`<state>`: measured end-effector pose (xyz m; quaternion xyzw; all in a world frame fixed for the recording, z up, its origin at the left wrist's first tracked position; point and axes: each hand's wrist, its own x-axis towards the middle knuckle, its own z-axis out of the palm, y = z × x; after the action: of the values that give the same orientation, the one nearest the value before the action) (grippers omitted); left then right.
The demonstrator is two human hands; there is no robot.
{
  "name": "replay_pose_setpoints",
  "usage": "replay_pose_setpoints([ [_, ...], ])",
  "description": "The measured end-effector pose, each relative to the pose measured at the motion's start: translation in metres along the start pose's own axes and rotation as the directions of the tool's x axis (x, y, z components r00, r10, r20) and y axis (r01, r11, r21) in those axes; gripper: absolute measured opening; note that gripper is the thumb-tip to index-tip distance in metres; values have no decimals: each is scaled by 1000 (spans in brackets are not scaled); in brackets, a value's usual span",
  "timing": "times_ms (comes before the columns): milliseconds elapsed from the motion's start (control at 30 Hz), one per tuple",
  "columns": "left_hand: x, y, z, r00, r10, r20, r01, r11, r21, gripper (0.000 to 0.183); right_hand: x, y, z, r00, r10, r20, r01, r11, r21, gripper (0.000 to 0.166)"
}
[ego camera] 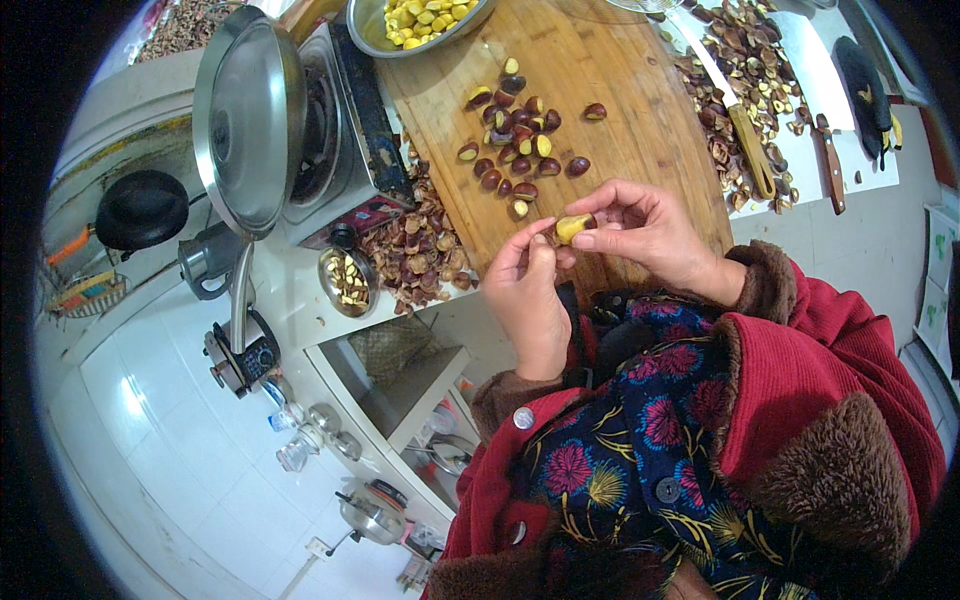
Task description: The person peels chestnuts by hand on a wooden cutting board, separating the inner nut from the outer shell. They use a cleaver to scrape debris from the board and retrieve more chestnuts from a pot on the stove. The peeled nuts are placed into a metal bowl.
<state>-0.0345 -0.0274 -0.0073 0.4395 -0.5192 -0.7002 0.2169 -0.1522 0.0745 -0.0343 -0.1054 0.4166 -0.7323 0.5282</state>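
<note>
Between my fingertips is a partly peeled chestnut, yellow flesh showing and some dark shell left on its right side. My right hand grips it between thumb and fingers. At its left side, my left hand pinches a bit of brown shell against it. Both hands are over the near edge of a wooden cutting board. Beyond them on the board lies a loose group of chestnuts with brown shells, several cut so that yellow flesh shows. A metal bowl of peeled yellow chestnuts stands at the board's far left.
Chestnut shells are heaped left of the board beside a small metal bowl of pieces. A gas stove carries a large steel pan. On the right lie more shells, a wooden-handled cleaver and a knife.
</note>
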Motion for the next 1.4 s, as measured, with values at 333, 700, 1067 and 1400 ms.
replay_pose_setpoints([
  [333,0,2,13,989,142,40,-146,984,101,20,10,18,-8,999,-41,34,39,997,62,28],
  [700,4,-4,11,960,279,-22,-255,903,346,14,10,13,-6,995,-51,90,45,997,67,42],
  [1067,3,6,9,981,190,41,-194,945,264,18,12,1,-15,902,-317,295,422,791,-442,41],
  [1400,0,10,4,912,302,276,-396,823,407,23,10,1,-25,974,65,216,-72,997,28,37],
])
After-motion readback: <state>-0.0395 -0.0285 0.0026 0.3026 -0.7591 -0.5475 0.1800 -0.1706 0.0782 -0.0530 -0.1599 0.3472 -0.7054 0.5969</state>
